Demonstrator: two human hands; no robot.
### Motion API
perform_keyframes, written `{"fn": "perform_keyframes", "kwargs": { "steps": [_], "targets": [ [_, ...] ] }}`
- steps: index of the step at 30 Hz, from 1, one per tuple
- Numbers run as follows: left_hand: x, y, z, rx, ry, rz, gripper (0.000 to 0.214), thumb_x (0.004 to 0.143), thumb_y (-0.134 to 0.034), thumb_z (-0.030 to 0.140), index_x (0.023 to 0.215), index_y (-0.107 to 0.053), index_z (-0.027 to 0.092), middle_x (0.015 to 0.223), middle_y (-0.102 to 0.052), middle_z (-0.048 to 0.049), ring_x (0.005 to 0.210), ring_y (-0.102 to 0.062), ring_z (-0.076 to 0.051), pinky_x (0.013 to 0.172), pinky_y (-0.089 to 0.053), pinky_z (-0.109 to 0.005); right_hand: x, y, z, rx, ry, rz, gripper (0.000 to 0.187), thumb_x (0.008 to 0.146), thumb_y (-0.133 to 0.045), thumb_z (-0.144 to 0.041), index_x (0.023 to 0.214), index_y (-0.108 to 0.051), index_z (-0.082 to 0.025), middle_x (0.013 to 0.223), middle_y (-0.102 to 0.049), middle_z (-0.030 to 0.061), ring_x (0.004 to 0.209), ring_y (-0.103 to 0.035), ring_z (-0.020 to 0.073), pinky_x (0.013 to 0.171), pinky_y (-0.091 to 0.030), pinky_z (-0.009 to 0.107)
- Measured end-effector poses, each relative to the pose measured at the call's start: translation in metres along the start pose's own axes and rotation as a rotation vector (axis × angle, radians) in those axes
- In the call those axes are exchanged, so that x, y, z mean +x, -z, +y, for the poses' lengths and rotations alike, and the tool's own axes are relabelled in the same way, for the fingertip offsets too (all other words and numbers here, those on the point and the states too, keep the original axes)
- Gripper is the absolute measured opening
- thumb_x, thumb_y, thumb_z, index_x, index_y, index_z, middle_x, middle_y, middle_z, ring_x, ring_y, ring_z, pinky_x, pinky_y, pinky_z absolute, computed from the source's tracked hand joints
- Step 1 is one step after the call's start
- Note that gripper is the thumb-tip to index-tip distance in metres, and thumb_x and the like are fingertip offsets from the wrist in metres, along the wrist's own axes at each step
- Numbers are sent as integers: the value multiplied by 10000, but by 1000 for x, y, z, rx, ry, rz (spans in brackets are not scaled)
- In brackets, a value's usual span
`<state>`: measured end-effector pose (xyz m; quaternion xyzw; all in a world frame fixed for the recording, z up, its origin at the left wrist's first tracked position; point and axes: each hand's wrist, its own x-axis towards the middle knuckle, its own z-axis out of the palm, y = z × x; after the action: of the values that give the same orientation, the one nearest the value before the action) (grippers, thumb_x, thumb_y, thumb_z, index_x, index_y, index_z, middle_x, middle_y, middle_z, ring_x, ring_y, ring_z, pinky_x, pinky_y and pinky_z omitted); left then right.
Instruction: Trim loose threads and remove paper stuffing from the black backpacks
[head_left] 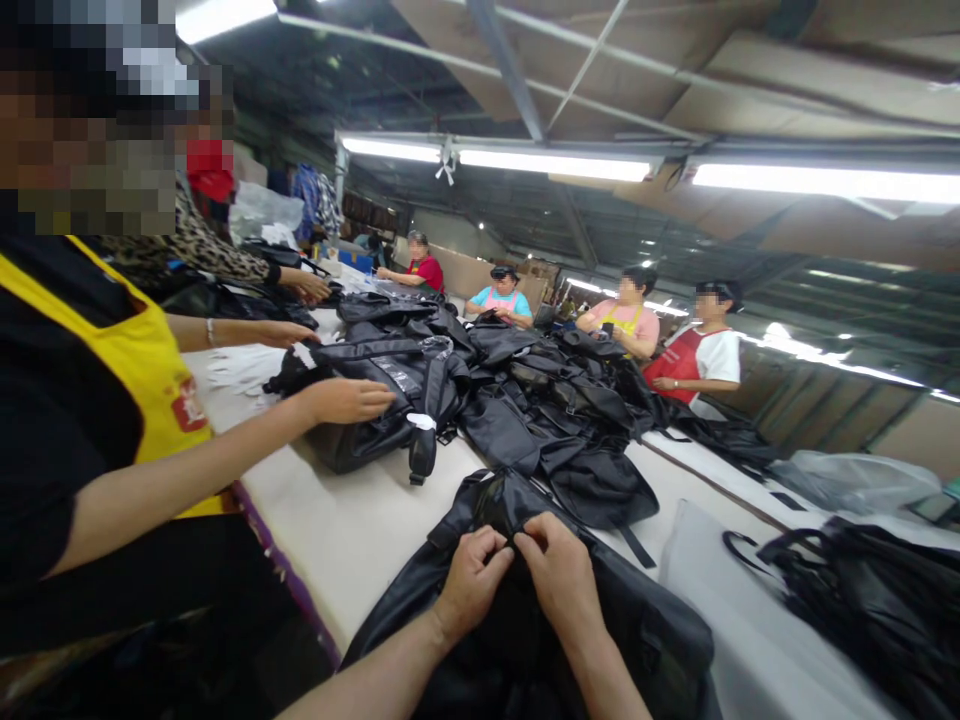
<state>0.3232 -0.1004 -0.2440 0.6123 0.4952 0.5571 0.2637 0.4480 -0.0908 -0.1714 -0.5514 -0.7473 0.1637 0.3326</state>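
Note:
A black backpack (645, 620) lies on the table right in front of me, its shiny material reaching the bottom of the view. My left hand (476, 580) is closed, thumb and fingers pinched on the backpack near its upper middle. Close beside it, my right hand (555, 570) is pinched on the same dark material, the fingertips of both almost meeting. The exact part between the fingertips, perhaps an edge or a fastening, is too small and dark to make out.
To my left a co-worker in a yellow apron (161, 370) handles another black backpack (360, 430). A heap of black bags (540, 390) covers the middle of the white table (337, 540). More black bags (877, 590) lie at the right, near clear plastic (855, 480). Several people work beyond.

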Motion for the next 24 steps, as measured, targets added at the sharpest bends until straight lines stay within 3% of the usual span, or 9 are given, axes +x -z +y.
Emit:
{"fn": "perform_keyframes", "kwargs": {
  "steps": [2,4,8,11,15,17,19,21,24],
  "targets": [
    [-2,1,-1,2,-10,2,241,836,-465,297,630,-514,183,671,-524,4,701,-509,-144,719,-363,-264,0,3,-2,12,-37,-120,206,796,-511,-353,646,-573,-226,638,-610,-10,632,-571,163,615,-406,260],
    [-4,1,-2,13,-29,3,229,840,-459,296,659,-544,185,692,-544,-5,724,-517,-151,740,-364,-273,-4,1,-1,-25,-61,-150,205,808,-514,-364,670,-589,-233,647,-620,-16,628,-581,160,600,-404,251],
    [-8,0,-2,29,-68,15,221,852,-452,299,703,-574,190,715,-559,-15,753,-524,-160,771,-362,-284,-14,-16,12,-262,79,71,274,887,-404,-389,828,-605,-214,791,-658,38,733,-616,192,640,-418,273],
    [-8,1,-3,29,-75,18,207,854,-456,286,719,-582,191,725,-565,-15,763,-527,-159,773,-362,-282,-16,-23,22,-234,168,201,384,919,-314,-420,986,-593,-166,954,-661,97,869,-628,209,739,-451,288],
    [-7,0,-5,20,-66,18,198,852,-462,284,729,-589,196,732,-569,-16,762,-525,-159,774,-363,-289,-4,-9,20,-130,51,123,381,910,-311,-354,1165,-523,-167,1078,-646,95,966,-622,202,778,-478,289],
    [-10,-3,-6,12,-58,25,197,850,-465,286,726,-589,197,731,-569,-17,762,-524,-162,776,-367,-300,4,0,17,-207,128,51,380,883,-332,-296,1193,-521,-184,1102,-637,90,994,-611,209,799,-473,297],
    [-11,-6,-7,2,-52,33,194,844,-477,287,711,-588,200,725,-569,-18,761,-527,-168,777,-378,-318,9,4,17,-323,220,7,361,860,-348,-272,1146,-561,-219,1054,-647,81,935,-630,214,749,-477,297],
    [-7,-1,-11,-38,-24,31,189,839,-507,308,702,-596,214,727,-581,-18,765,-539,-175,776,-407,-333,14,1,23,-391,267,-25,305,847,-353,-287,1003,-615,-270,932,-658,56,754,-656,200,598,-472,286],
    [20,37,-21,-98,34,66,165,863,-515,357,849,-621,232,907,-619,-36,833,-563,-166,775,-470,-333,22,-13,38,-330,327,43,212,780,-401,-287,737,-605,-317,764,-621,22,573,-625,186,464,-437,291]
  ]
}}
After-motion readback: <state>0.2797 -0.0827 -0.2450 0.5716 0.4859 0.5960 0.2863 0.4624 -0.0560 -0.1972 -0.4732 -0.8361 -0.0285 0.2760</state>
